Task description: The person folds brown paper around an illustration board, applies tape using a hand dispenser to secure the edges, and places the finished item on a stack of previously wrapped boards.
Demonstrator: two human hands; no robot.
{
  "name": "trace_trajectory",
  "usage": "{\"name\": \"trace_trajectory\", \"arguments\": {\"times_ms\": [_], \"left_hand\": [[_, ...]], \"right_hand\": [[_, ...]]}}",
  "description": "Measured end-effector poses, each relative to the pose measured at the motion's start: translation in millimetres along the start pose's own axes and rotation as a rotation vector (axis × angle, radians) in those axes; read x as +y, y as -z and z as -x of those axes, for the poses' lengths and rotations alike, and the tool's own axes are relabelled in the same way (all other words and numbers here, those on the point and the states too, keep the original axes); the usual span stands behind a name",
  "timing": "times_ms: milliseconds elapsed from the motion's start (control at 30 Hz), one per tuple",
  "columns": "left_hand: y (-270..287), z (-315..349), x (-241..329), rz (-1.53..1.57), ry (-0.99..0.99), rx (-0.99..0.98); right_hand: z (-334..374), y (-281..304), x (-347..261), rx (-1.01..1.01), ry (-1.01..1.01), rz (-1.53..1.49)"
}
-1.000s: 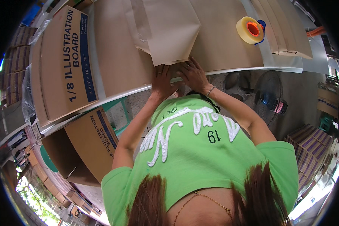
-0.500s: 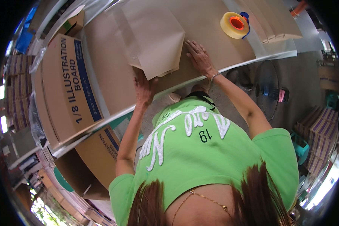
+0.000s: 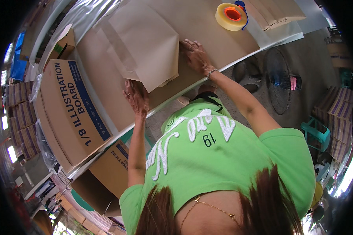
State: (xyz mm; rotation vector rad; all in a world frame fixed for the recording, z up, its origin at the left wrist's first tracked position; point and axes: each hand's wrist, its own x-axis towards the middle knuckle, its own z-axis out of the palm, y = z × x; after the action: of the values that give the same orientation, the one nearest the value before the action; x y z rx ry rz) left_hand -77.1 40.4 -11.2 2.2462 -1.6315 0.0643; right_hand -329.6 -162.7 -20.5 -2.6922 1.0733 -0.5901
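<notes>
A parcel wrapped in brown kraft paper (image 3: 145, 43) lies on the paper-covered table (image 3: 208, 27). My left hand (image 3: 136, 96) presses against its near left corner, fingers spread flat on the paper. At the parcel's right edge, my right hand (image 3: 196, 55) lies palm down with fingers apart, a thin bracelet on the wrist. Neither hand grips anything. A loose paper flap folds over the parcel's top.
A roll of clear packing tape (image 3: 232, 15) with an orange core sits at the table's far right. A large flat cardboard box (image 3: 70, 109) lies to the left, another box (image 3: 110, 168) below the table. A floor fan (image 3: 280, 78) and turquoise stool (image 3: 315, 131) stand right.
Both hands have spread apart along the parcel's edges, the left sliding to its left corner and the right to its right side. The view has tilted, shifting the table upward.
</notes>
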Motion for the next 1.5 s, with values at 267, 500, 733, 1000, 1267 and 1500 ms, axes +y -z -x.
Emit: {"name": "trace_trajectory", "arguments": {"times_ms": [267,500,733,1000,1267,1500], "left_hand": [[-5,2,-9,-0.041,-0.015,-0.010],[8,20,21,0.075,-0.057,-0.059],[29,29,60,0.284,-0.316,-0.249],[15,12,26,1.038,0.663,-0.021],[27,-54,14,1.352,1.031,0.136],[13,-67,20,1.229,0.972,0.294]], "right_hand": [[-1,0,-9,0.052,-0.006,-0.061],[29,5,-51,0.054,0.038,-0.148],[64,17,-70,-0.079,0.204,-0.308],[34,34,-33,0.125,-0.418,-0.782],[-54,57,-25,-0.089,-0.822,-1.175],[-78,31,-28,-0.007,-0.772,-0.720]]}}
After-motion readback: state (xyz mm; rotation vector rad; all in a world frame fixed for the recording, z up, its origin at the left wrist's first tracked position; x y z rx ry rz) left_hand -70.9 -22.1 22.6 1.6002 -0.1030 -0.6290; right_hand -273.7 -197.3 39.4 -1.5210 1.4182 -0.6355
